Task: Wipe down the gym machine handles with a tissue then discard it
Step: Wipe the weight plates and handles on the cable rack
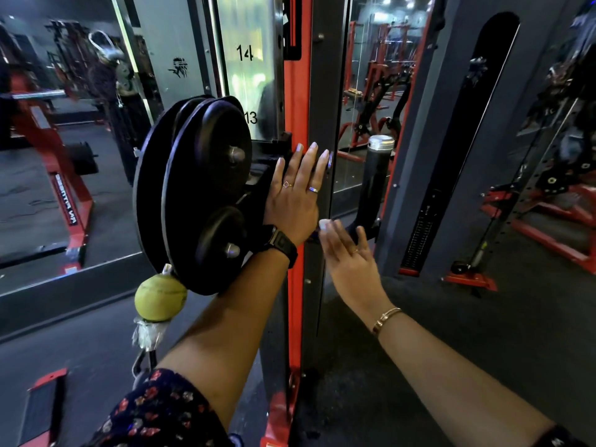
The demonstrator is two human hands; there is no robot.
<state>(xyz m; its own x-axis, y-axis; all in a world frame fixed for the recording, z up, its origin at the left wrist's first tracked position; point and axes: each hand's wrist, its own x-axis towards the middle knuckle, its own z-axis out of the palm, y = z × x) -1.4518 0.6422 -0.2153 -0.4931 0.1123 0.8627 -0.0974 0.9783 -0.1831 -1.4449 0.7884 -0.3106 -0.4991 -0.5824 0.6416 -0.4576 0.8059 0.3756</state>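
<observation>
Firstly, the left hand [293, 195] lies flat with straight fingers against the black carriage [258, 175] of the cable machine, and its fingertips reach over the red upright [298, 91]. It wears two rings, and a black watch [281, 245] sits at the wrist. The right hand [346, 256] is also open, its fingers stretched forward, just below and beside the left one; the two hands are close but apart. Its fingertips are in front of the black bracket at the foot of the machine handle [375, 182]; whether they touch it I cannot tell. The handle is a black cylinder with a silver cap, and it stands upright on the right side of the red upright. A gold bracelet [385, 321] is on the right wrist, and a floral sleeve [154, 411] covers the left upper arm. Left of the left hand are large black pulley wheels [200, 175], and under them hangs a yellow-green tennis ball [160, 296]. The chrome rail [248, 33] above shows the numbers 13 and 14.
</observation>
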